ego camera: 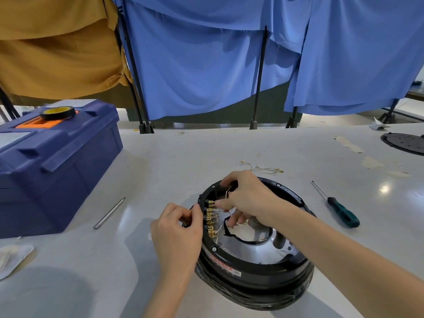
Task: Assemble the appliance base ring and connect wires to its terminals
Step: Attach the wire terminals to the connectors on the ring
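A black appliance base ring (254, 280) lies on the white table, its silver inner plate showing. A row of several brass terminals (210, 220) lines the ring's inner left wall, with thin white wires (219, 226) running from them. My left hand (177, 235) pinches the ring's outer left rim beside the terminals. My right hand (243, 198) reaches over the ring from the right; its fingers pinch a thin white wire at the uppermost terminal. Loose wires with brass ends (263, 169) lie on the table just beyond the ring.
A green-handled screwdriver (337, 206) lies right of the ring, a slim metal rod (109, 213) left of it. A blue toolbox (52, 161) with a tape roll (57, 112) on top stands far left. A black disc (405, 143) sits at the right edge. Blue and brown cloths hang behind.
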Demonstrator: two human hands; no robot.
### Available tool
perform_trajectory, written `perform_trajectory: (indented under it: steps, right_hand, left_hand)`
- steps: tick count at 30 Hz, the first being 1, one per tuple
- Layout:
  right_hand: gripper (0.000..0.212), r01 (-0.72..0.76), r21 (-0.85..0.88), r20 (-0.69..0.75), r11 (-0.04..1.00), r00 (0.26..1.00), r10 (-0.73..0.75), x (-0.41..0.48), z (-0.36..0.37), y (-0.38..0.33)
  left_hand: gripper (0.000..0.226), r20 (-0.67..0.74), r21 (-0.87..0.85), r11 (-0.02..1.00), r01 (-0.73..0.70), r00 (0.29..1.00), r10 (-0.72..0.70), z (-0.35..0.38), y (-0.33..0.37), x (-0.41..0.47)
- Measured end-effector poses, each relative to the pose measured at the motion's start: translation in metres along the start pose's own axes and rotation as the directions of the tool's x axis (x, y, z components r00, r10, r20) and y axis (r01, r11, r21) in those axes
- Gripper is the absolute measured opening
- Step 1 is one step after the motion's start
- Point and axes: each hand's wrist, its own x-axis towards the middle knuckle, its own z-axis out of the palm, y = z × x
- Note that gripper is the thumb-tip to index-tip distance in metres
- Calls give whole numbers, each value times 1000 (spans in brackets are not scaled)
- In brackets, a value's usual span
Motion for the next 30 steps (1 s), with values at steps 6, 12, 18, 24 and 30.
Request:
perform_trajectory:
  steps: [6, 12, 18, 24, 30]
  right_hand:
    - [24, 289, -587, -12, 756, 931, -365, -20, 3, 9]
    - [12, 351, -610, -7, 710, 894, -448, -22, 10, 13]
    - [4, 375, -665, 73, 647, 894, -443, -14, 21, 10]
    - [8, 410, -576, 33, 707, 876, -482, -7, 22, 16]
    - [13, 423, -450, 33, 787, 888, -459, -3, 17, 18]
  left_hand:
    - [30, -10, 22, 1000, 22, 1000, -22, -1, 3, -2]
    - [28, -34, 40, 999, 17, 999, -15, -3, 4, -4]
    - [31, -58, 76, 997, 35, 998, -30, -4, 6, -6]
    - [30, -44, 16, 998, 61, 997, -61, -7, 3, -6]
    - [31, -48, 19, 997, 81, 996, -80, -8, 4, -6]
